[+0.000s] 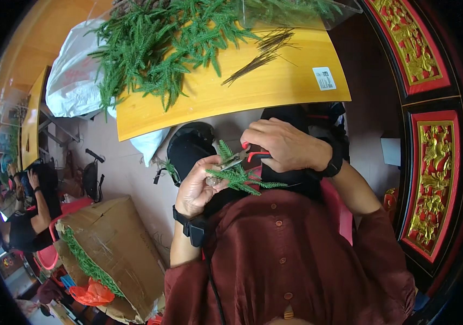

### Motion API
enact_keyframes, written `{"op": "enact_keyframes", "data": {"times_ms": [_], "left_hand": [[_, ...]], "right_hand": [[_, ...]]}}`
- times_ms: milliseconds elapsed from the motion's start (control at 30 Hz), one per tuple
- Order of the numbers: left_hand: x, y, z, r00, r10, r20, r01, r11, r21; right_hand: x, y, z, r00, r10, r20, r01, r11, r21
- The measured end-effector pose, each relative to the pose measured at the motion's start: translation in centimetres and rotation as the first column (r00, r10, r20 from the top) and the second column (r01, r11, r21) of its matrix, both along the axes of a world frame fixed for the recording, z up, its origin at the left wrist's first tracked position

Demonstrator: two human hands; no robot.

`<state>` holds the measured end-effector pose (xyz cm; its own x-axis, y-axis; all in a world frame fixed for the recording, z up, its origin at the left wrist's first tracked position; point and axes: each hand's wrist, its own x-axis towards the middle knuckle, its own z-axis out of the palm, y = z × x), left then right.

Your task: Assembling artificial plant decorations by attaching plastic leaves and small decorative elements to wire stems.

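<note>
My left hand [198,187] is closed around the base of a green artificial fern-like sprig [242,179], whose fronds spread out over my lap. In my right hand [285,143] is a pair of pliers [258,155] with red and black handles. Its metal jaws reach to the sprig, right beside my left fingers; whether they grip the stem is hard to make out. Beyond my hands, on the yellow table [199,116], lie a heap of similar green sprigs [150,59] and a loose bundle of thin brown wires or stems [264,53].
A clear plastic container [302,13] stands at the table's far right. At its left edge is a white bag [74,73]. A large cardboard box [107,233] of greenery sits on the floor, lower left, with a red plastic bag [92,294]. Another person [36,208] works farther left.
</note>
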<state>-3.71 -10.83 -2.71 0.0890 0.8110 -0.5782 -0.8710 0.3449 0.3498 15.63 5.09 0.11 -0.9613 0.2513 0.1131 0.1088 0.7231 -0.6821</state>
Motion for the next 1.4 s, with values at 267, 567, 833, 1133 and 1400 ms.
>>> {"op": "enact_keyframes", "data": {"times_ms": [267,567,833,1133,1400], "left_hand": [[0.3,0.5,-0.9,0.922,0.014,-0.386,0.012,0.998,0.065],[1.5,1.6,0.6,0.548,0.088,-0.832,-0.062,0.996,0.064],[0.9,0.8,0.6,0.608,0.061,-0.791,-0.023,0.998,0.06],[-0.4,-0.3,-0.1,0.976,-0.079,-0.203,0.087,0.996,0.032],[-0.9,-0.4,-1.6,0.956,-0.186,-0.229,0.234,0.951,0.203]], "right_hand": [[-0.3,-0.8,-1.0,0.99,-0.113,0.085,0.118,0.991,-0.057],[-1.0,-3.8,-0.3,0.89,-0.344,0.299,0.371,0.928,-0.037],[-0.6,-2.6,-2.3,0.972,-0.177,0.153,0.203,0.963,-0.176],[-0.5,0.3,-1.7,0.988,0.13,0.087,-0.128,0.992,-0.02],[-0.9,0.1,-2.6,0.983,0.132,-0.131,-0.135,0.991,-0.012]]}}
